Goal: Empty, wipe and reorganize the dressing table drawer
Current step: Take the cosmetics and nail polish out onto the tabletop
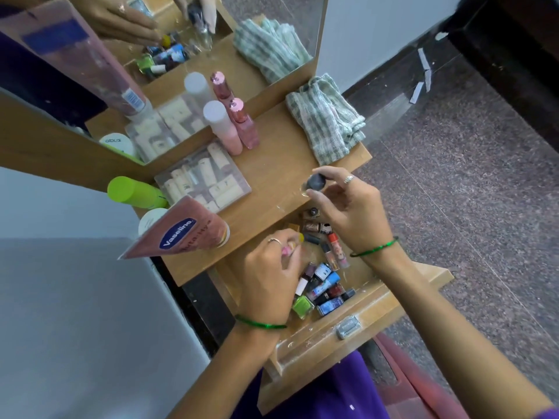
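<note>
I am looking down on a tan wooden desk (272,173) with a mirror (151,40) standing along its far edge, and below the desk's near edge the drawer (348,316) is pulled open toward me, its wooden front scuffed pale around a small metal handle (348,327). The drawer is not yet emptied: a jumble of small nail polish bottles (322,285), glossy glass with dark, blue, red and green bodies, lies loose on its floor. On the desk's far right corner a crumpled green-and-white checked cloth (325,119) waits, I judge for the wiping step. Further left stand things that look already lifted out: a pink Vaseline tube (181,231) standing on its cap at the left edge, a lime-green cylinder (134,193) behind it, a flat clear plastic case (202,179) of cream-coloured tubes, and two slim pink bottles (236,125) upright against the mirror. My right hand (348,207) is raised over the desk's near edge, its grip clamped by fingertips on a small clear bottle with a dark round cap (316,182), apparently carrying it out. My left hand (272,267) reaches into the drawer's left side, its grip curled round a small yellow-tipped item (299,237) I cannot identify.
</note>
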Tool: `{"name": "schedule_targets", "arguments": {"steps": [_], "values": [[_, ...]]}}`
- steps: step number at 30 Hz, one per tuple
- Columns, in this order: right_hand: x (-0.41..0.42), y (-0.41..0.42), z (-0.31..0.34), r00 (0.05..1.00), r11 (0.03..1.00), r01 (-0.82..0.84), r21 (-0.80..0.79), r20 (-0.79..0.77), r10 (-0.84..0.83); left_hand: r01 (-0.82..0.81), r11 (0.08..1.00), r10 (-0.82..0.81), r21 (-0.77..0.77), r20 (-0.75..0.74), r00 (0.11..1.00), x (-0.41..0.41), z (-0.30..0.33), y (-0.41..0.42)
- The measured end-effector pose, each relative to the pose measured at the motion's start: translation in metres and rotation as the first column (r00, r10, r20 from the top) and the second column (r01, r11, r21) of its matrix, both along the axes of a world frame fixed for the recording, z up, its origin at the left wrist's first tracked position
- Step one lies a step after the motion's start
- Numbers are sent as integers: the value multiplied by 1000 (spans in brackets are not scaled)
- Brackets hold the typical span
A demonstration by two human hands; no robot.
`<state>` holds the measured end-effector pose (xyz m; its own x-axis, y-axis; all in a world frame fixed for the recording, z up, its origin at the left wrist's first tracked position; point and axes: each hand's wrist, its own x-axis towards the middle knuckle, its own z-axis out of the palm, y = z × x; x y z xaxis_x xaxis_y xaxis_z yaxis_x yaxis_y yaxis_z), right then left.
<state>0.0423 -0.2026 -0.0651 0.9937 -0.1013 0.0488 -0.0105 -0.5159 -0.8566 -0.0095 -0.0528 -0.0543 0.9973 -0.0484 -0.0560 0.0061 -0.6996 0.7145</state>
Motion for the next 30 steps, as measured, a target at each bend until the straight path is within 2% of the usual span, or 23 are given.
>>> {"name": "schedule_targets", "arguments": {"steps": [5, 11, 18, 30], "values": [[18, 12, -10, 997, 996, -70, -48, 22, 71, -212, 975, 215, -66, 44, 976, 15, 14, -1], [23, 15, -19, 997, 995, -76, -57, -34, 74, -334, 931, 353, -148, 136, 925, 40, 2, -16], [23, 20, -26, 1000, 999, -19, -42, -1, 19, -373, 915, 399, -151, 218, 891, 64, -16, -19], [44, 38, -37, 1000, 999, 22, 34, 1, -22, -422, 894, 445, -149, 192, 875, 108, -25, -17]]}}
